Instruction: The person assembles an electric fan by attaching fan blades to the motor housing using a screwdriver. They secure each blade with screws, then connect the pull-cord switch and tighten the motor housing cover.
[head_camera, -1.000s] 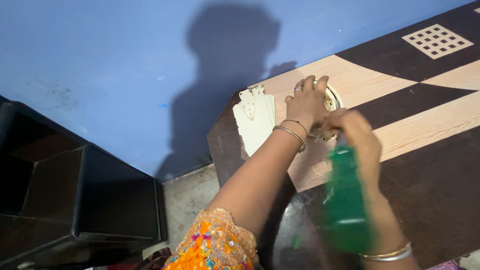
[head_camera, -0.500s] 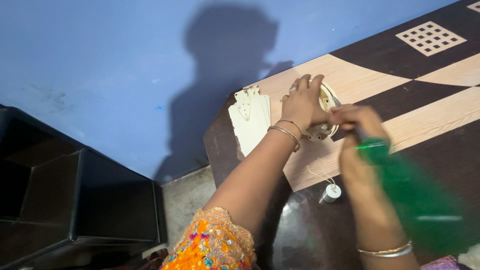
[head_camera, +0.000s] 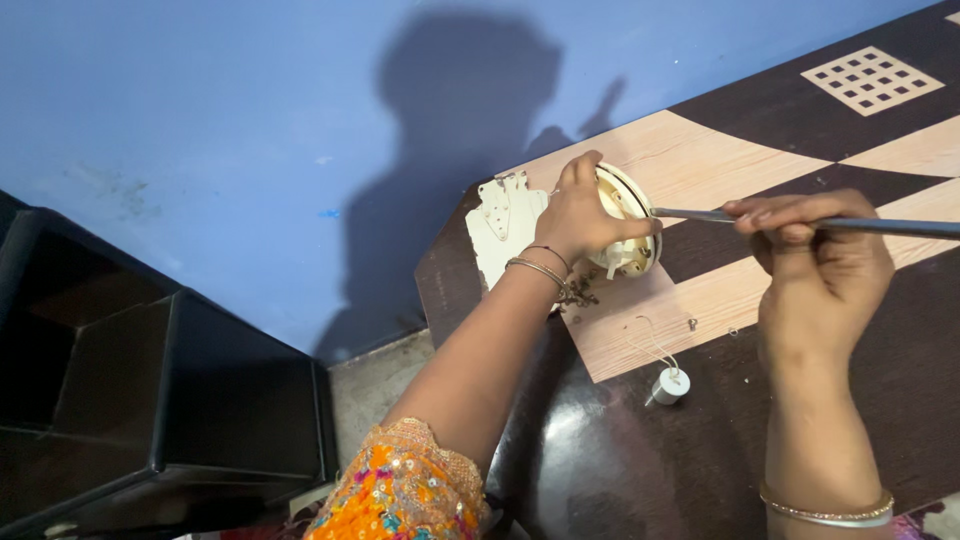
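Observation:
My left hand (head_camera: 577, 215) grips a round cream-coloured casing (head_camera: 630, 222) and tilts it up on its edge on the table. My right hand (head_camera: 815, 262) holds the metal shaft of a screwdriver (head_camera: 770, 220) almost level, its tip at the casing's inner face. Cream flat blades (head_camera: 505, 232) with a metal bracket lie just left of the casing, partly under my left wrist. A small white cylinder with thin wires (head_camera: 668, 384) lies on the table in front of the casing. A tiny screw (head_camera: 691, 324) rests near it.
The table (head_camera: 860, 150) has a dark brown and light wood pattern with a chequered square at the far right. A black cabinet (head_camera: 150, 400) stands at the left on a grey floor. A blue wall (head_camera: 250, 120) runs behind, with my shadow on it.
My right hand swung the screwdriver from upright to nearly level, so its green handle left the view. My left hand tipped the casing up on its edge. The small white cylinder came into view.

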